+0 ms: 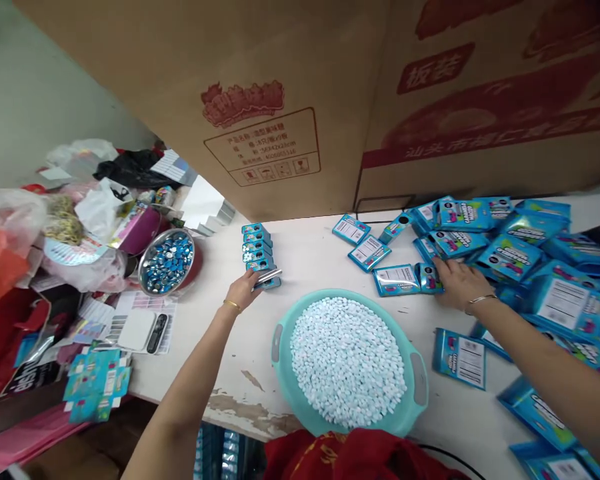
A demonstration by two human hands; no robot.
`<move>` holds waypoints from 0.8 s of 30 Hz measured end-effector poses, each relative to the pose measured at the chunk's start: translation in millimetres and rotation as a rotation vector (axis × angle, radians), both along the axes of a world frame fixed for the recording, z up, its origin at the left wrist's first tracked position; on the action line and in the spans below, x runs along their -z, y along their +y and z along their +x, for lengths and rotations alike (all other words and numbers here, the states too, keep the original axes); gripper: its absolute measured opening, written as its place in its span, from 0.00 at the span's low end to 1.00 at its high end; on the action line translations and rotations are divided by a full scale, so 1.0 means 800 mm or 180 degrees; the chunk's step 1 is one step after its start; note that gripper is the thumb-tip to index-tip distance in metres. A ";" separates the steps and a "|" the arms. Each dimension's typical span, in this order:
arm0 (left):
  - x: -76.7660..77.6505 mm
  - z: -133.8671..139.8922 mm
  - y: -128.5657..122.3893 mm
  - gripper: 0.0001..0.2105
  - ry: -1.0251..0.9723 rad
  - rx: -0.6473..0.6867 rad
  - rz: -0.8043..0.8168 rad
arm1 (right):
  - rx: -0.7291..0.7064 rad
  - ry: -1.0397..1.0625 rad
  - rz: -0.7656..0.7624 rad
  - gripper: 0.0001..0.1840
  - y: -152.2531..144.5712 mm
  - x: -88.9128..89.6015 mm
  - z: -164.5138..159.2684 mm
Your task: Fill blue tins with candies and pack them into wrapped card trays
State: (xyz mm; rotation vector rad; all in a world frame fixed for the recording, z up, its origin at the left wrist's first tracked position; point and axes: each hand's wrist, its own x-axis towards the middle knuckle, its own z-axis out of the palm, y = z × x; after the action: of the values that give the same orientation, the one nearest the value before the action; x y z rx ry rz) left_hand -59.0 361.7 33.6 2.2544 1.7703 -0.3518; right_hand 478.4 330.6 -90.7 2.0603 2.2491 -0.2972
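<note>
My left hand [243,292] is closed round a slim shiny metal tool [267,277], whose exact kind I cannot make out. It is at the near end of a row of several small blue boxes [256,245] standing side by side. On the right, my right hand [457,283] has its fingers and thumb at the end of a blue candy packet [429,278], gripping it at the edge of a heap of similar blue candy packets [513,257]. Between my arms sits a turquoise basin [283,373] full of small white candies [347,360].
A large cardboard box [300,60] stands along the back of the table. At left are a metal bowl [193,270] of blue-and-silver pieces, plastic bags [10,213], a flattened blue carton [97,383] and a white scale-like device [137,330]. Loose packets [460,358] lie right of the basin.
</note>
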 end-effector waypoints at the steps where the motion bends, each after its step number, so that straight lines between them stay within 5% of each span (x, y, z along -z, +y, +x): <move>1: 0.007 -0.003 0.002 0.13 0.0000 -0.0026 0.0019 | -0.0013 0.0043 0.0052 0.42 -0.003 0.004 0.003; 5: 0.017 -0.006 -0.001 0.18 -0.0076 -0.0159 0.0160 | 0.0264 0.0305 0.0116 0.31 -0.029 0.005 0.010; 10: -0.008 0.018 -0.055 0.18 -0.1002 -0.0079 0.0443 | 0.1444 0.1252 0.0111 0.39 -0.089 -0.044 -0.007; 14: -0.035 0.052 -0.141 0.12 -0.1333 0.0534 -0.0645 | 0.2521 0.3169 0.0515 0.37 -0.139 -0.090 -0.052; 16: -0.037 0.074 -0.188 0.10 -0.1025 0.0662 -0.1198 | 0.2744 0.4096 0.0289 0.30 -0.161 -0.104 -0.080; 20: -0.009 0.133 -0.250 0.08 -0.0517 0.0346 -0.1513 | 0.3137 0.5428 -0.0361 0.25 -0.194 -0.120 -0.124; 24: 0.038 0.198 -0.254 0.09 -0.0654 0.0102 -0.1233 | 0.2984 0.5524 -0.0344 0.24 -0.200 -0.120 -0.137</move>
State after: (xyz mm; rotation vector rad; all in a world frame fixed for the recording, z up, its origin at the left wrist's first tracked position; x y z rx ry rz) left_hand 99.3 158.2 2.9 1.9684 1.4239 -0.4125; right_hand 368.5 170.9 5.6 2.9293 0.8053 -2.9653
